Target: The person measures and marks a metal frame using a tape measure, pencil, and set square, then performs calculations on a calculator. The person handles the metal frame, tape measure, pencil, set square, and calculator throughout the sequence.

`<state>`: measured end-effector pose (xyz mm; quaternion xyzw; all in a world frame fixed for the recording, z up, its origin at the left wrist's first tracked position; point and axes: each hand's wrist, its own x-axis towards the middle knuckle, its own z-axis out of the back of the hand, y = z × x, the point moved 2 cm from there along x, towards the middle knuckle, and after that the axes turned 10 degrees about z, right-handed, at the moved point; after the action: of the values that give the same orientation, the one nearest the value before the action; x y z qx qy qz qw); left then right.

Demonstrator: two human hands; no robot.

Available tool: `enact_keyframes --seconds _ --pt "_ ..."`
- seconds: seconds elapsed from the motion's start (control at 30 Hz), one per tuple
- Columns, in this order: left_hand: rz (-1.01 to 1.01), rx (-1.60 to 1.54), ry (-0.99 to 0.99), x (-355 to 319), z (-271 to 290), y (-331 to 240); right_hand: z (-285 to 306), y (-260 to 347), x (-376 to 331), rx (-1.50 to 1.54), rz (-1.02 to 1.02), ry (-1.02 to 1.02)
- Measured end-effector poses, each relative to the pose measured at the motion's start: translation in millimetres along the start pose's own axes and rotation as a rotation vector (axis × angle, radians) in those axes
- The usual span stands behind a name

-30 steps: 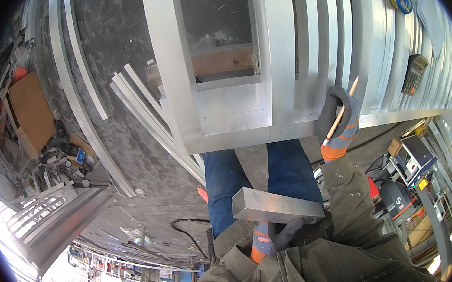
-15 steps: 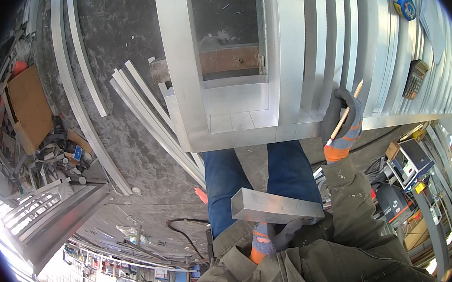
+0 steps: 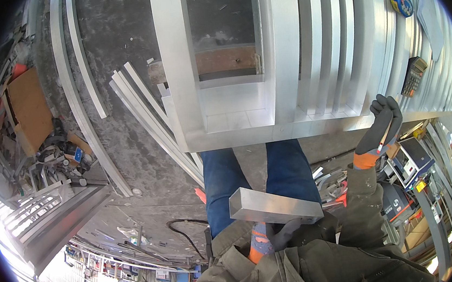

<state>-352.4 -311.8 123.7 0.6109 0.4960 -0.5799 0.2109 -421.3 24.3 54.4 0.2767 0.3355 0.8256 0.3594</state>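
My left hand (image 3: 268,240), in a dark glove with an orange cuff, grips a short rectangular aluminium tube (image 3: 273,207) from below, close to my body and above my blue-trousered legs. My right hand (image 3: 381,126), gloved the same way, is raised just off the near edge of a stack of long aluminium profiles (image 3: 315,51) on the bench. Its fingers curl around a thin pencil (image 3: 382,145) that is mostly hidden in the palm. An aluminium frame (image 3: 182,80) with a rectangular opening lies left of the profiles.
A blue and yellow tape measure (image 3: 401,2) and a calculator (image 3: 413,76) lie on the profiles at the right. Loose aluminium strips (image 3: 148,121) and cardboard (image 3: 30,111) litter the floor on the left. A grey device (image 3: 417,156) stands at the right. A black cable (image 3: 183,229) crosses the floor.
My right hand has shifted to the right along the near edge of the profile stack. The left hand and the tube have stayed put.
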Motion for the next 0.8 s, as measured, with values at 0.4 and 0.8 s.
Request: enact_keyframes --seconds 0.4,0.8 --pt "0.147 -0.028 0.078 0.6 6.3 -23.3 -2.8 11.0 -11.5 -0.041 0.006 0.020" --pt "-0.949 1.122 -0.448 111.4 62.8 -327.2 29.5 38.3 7.2 0.020 -0.169 0.040"
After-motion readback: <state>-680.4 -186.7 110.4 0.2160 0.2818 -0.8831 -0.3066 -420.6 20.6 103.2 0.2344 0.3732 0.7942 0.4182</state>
